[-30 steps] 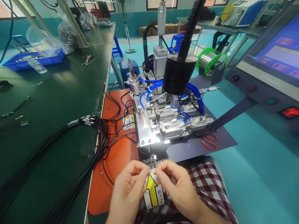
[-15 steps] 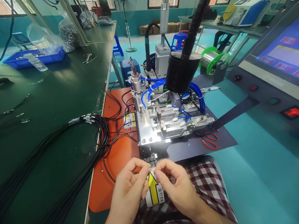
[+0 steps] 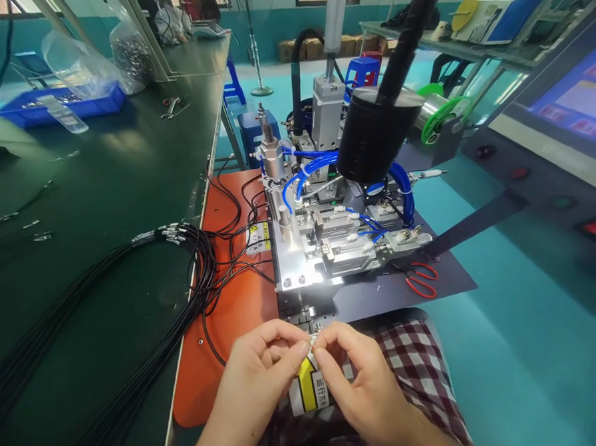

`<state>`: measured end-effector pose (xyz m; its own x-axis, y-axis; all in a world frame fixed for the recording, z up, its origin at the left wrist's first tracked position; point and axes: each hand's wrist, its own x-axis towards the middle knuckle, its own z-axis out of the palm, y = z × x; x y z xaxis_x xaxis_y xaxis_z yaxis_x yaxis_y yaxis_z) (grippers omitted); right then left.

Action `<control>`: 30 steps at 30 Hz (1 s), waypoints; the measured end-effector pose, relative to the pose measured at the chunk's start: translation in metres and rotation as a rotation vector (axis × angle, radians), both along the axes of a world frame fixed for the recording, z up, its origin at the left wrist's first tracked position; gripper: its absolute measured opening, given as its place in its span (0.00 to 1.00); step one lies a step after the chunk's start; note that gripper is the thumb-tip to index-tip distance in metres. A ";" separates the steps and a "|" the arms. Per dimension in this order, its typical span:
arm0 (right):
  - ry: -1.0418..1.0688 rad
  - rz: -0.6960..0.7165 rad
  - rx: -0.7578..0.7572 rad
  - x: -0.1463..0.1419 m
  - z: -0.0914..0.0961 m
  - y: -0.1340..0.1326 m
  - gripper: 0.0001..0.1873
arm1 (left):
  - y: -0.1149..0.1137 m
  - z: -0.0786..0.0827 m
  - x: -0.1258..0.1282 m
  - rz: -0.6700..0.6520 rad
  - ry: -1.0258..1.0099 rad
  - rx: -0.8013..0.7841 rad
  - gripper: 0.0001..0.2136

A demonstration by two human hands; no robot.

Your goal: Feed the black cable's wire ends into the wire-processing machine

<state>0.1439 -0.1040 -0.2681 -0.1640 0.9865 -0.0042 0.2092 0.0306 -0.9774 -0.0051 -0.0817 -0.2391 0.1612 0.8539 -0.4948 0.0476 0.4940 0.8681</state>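
Observation:
Low in the middle of the view, my left hand (image 3: 268,364) and my right hand (image 3: 353,369) meet fingertip to fingertip, each in a pinch. Between them is a tiny bit of thin wires (image 3: 312,341), mostly hidden by the fingers. One black cable (image 3: 212,341) runs down the orange board and passes out of sight behind my left hand. Just beneath the fingertips a white label with a yellow arrow (image 3: 308,386) shows. Directly beyond the hands stands a metal machine (image 3: 296,249) with blue air tubes and a black lamp-like cylinder (image 3: 375,137).
A bundle of black cables (image 3: 152,238) lies across the green table (image 3: 145,168) and the orange board (image 3: 189,384). Red-handled cutters (image 3: 422,279) rest right of the machine. A control panel (image 3: 545,176) juts in at right. A blue tray (image 3: 102,103) and a solder-like spool (image 3: 446,114) stand farther back.
Both hands have shifted slightly right and down, their fingertips closer together, covering more of the thin wires. The camera view has tilted and turned a little.

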 end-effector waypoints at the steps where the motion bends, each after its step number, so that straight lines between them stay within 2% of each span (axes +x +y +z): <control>1: -0.003 -0.005 -0.018 0.000 0.000 0.000 0.08 | 0.000 0.001 0.001 0.001 0.026 0.061 0.08; 4: -0.025 -0.010 -0.037 -0.001 -0.001 0.001 0.09 | 0.003 0.004 0.005 -0.011 0.061 0.162 0.08; 9: -0.095 -0.011 -0.011 -0.001 0.002 0.005 0.09 | 0.010 -0.001 0.002 -0.026 -0.017 -0.132 0.14; 12: -0.127 -0.024 -0.016 -0.003 -0.001 0.005 0.10 | 0.011 -0.002 0.000 -0.019 -0.037 -0.224 0.15; 19: -0.088 0.002 -0.089 0.004 -0.012 0.009 0.06 | 0.011 0.002 0.003 0.070 -0.047 -0.260 0.11; 24: -0.035 -0.074 -0.105 0.010 -0.005 0.016 0.04 | 0.011 -0.002 0.003 0.065 -0.072 -0.245 0.13; 30: 0.012 -0.059 -0.161 0.006 0.003 0.021 0.03 | 0.012 -0.002 0.003 0.030 -0.068 -0.268 0.15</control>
<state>0.1498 -0.0833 -0.2647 -0.1068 0.9811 -0.1617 0.1946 -0.1388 -0.9710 -0.0024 -0.0694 -0.2409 0.1787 0.6989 -0.6925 -0.0243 0.7068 0.7070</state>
